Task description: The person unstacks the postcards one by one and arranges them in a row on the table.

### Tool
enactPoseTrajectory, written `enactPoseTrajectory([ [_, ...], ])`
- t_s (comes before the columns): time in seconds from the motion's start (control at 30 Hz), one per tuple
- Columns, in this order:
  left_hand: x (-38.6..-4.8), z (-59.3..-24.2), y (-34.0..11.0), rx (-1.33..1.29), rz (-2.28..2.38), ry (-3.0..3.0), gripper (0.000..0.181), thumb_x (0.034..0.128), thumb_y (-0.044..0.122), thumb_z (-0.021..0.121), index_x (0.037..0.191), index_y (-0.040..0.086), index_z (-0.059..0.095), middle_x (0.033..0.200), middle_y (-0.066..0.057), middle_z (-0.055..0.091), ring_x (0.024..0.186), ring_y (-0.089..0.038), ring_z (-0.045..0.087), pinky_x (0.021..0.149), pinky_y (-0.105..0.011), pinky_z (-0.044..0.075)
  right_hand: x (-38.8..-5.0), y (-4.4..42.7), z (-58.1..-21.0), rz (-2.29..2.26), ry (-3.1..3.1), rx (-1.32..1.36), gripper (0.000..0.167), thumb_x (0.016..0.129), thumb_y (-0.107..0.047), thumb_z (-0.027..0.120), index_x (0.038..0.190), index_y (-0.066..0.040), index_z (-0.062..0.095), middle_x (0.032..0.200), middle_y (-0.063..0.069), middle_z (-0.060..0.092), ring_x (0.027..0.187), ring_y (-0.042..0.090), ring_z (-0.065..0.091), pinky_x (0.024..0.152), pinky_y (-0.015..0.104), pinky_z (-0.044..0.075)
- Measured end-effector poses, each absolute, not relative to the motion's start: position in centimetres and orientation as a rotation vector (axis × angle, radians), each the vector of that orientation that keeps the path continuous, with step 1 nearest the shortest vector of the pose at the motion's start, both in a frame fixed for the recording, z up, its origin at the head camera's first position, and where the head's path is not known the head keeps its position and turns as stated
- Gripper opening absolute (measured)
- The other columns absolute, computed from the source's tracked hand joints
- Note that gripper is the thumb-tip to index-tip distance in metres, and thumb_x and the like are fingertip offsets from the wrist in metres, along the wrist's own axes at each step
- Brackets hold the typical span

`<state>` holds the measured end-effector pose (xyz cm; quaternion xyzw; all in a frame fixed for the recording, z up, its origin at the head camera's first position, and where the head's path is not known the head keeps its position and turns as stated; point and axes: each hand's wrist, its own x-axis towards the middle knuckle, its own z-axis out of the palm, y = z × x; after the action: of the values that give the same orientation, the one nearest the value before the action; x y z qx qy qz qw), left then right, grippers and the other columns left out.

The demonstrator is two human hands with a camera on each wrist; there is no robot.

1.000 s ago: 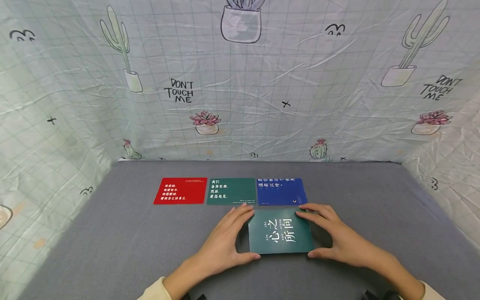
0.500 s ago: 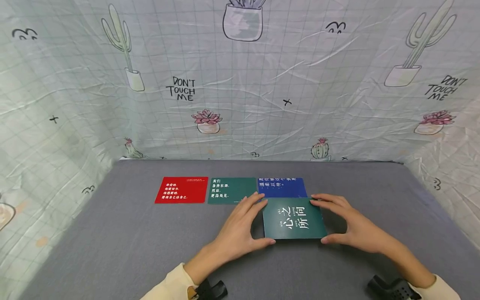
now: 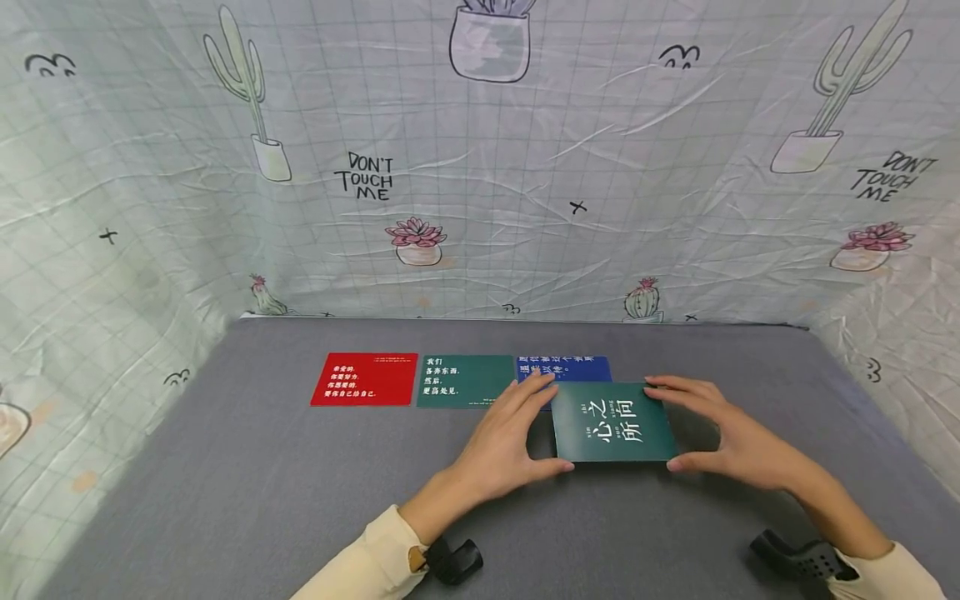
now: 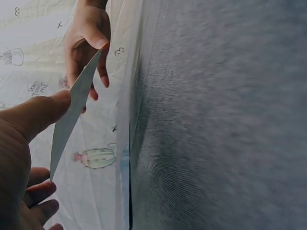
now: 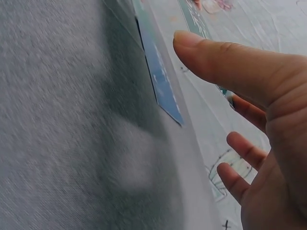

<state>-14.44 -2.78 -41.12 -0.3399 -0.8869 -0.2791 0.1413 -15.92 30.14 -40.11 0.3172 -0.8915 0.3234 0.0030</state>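
Note:
A dark green card (image 3: 615, 442) with large white characters is held between my two hands, lifted over the table. My left hand (image 3: 487, 446) pinches its left edge, thumb at the near corner and fingers at the far one. On the opposite edge, my right hand (image 3: 742, 437) grips in the same way. Seen from the left wrist, the held card (image 4: 72, 124) is tilted and nearly edge-on. Behind it a blue card (image 3: 596, 368) lies flat, partly covered by the held card and my left fingers. Its end (image 5: 160, 88) shows in the right wrist view.
A red card (image 3: 364, 379) and another green card (image 3: 465, 382) lie in a row to the left of the blue one. The grey cloth table (image 3: 247, 483) ends at a patterned curtain (image 3: 480, 167) at the back and sides.
Both hands have carried the green card to the right and away from me. It now overlaps part of the blue card in the head view. The red and the other green card have stayed put.

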Motion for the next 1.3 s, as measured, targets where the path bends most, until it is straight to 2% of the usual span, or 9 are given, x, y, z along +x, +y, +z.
enactPoseTrajectory([
  [0.33, -15.9, -41.0, -0.7, -0.97, -0.75, -2.643, 0.089, 0.0752, 0.051, 0.077, 0.144, 0.007, 0.041, 0.151, -0.003, 0.034, 0.143, -0.018, 0.019, 0.115, -0.037, 0.014, -16.9, 32.0, -40.2, 0.992, -2.797, 0.963, 0.086, 0.07, -0.026, 0.086, 0.144, -0.022, 0.043, 0.151, 0.003, 0.032, 0.133, 0.004, 0.018, 0.09, 0.062, 0.027],
  [0.53, -17.0, -41.1, 0.6, -0.95, -0.724, -2.689, 0.089, 0.0755, 0.051, 0.076, 0.144, 0.007, 0.041, 0.152, -0.003, 0.034, 0.143, -0.019, 0.018, 0.115, -0.041, 0.017, -17.8, 32.9, -40.0, 0.946, -2.802, 0.972, 0.085, 0.07, -0.026, 0.086, 0.143, -0.021, 0.044, 0.15, 0.002, 0.033, 0.13, 0.022, 0.02, 0.088, 0.059, 0.027],
  [0.63, -17.6, -41.1, 1.4, -0.936, -0.703, -2.71, 0.089, 0.0758, 0.052, 0.075, 0.145, 0.008, 0.041, 0.151, -0.003, 0.034, 0.143, -0.018, 0.018, 0.115, -0.04, 0.017, -18.2, 33.3, -39.6, 0.903, -2.811, 1.001, 0.084, 0.071, -0.026, 0.085, 0.144, -0.019, 0.043, 0.15, 0.006, 0.033, 0.128, 0.031, 0.021, 0.087, 0.059, 0.028],
  [0.87, -18.9, -41.4, 2.9, -0.9, -0.686, -2.779, 0.088, 0.0759, 0.052, 0.075, 0.145, 0.009, 0.041, 0.15, -0.002, 0.036, 0.143, -0.017, 0.019, 0.114, -0.039, 0.02, -19.0, 34.2, -39.4, 0.822, -2.876, 1.008, 0.081, 0.075, -0.029, 0.082, 0.144, -0.016, 0.043, 0.151, 0.011, 0.031, 0.129, 0.041, 0.022, 0.087, 0.062, 0.028],
  [1.3, -20.4, -41.7, 5.4, -0.886, -0.542, -2.834, 0.087, 0.0772, 0.055, 0.072, 0.145, 0.011, 0.04, 0.15, -0.001, 0.036, 0.143, -0.017, 0.019, 0.115, -0.036, 0.016, -20.8, 36.3, -40.2, 0.839, -2.945, 0.953, 0.081, 0.073, -0.034, 0.082, 0.142, -0.014, 0.046, 0.15, 0.015, 0.032, 0.13, 0.043, 0.021, 0.09, 0.065, 0.024],
])
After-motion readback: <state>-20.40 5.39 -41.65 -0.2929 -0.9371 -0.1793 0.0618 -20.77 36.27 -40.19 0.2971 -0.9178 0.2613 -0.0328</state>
